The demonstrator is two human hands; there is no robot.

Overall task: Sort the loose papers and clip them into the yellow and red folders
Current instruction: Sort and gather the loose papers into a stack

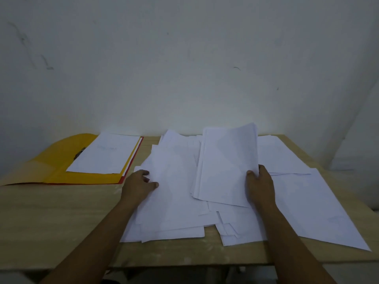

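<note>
right hand [260,185]: fingers pinched on the right edge of a small stack of sheets [227,165], its far end tilted up off the pile.
left hand [139,184]: fingers curled on the left edge of the loose papers [176,193], thumb on top; can't tell if it's gripping or just pressing.
loose papers: spread messy over the centre and right of the tabletop [51,218].
yellow folder [55,167]: open flat, far left, white sheets under its clip [80,153].
red folder [131,160]: under the yellow one, only the edge shows.
</note>
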